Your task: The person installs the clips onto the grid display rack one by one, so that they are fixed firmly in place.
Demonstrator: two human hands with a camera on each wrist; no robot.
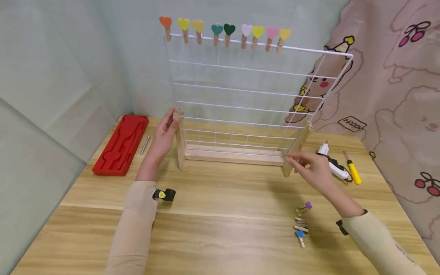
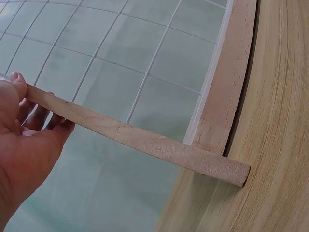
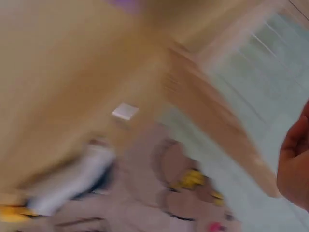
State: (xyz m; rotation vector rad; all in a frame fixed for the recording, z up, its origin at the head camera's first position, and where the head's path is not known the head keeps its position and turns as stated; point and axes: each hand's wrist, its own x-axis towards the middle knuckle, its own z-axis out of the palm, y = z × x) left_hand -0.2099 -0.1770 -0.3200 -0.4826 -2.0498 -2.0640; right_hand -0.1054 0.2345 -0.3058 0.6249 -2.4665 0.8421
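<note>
Wooden left post (image 1: 180,147), clamped in the grip of the left hand (image 1: 163,138): steady pressure there should stop the wire rack (image 1: 247,90) rocking on the bench (image 1: 223,214); by the right post (image 1: 300,141), the right hand (image 1: 315,170) has a grip I can't read.

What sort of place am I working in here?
Probably an indoor craft or assembly corner. A wood-grain table holds a wire grid rack with heart-topped clips along its top, and a yellow-handled screwdriver lies to the right.
</note>
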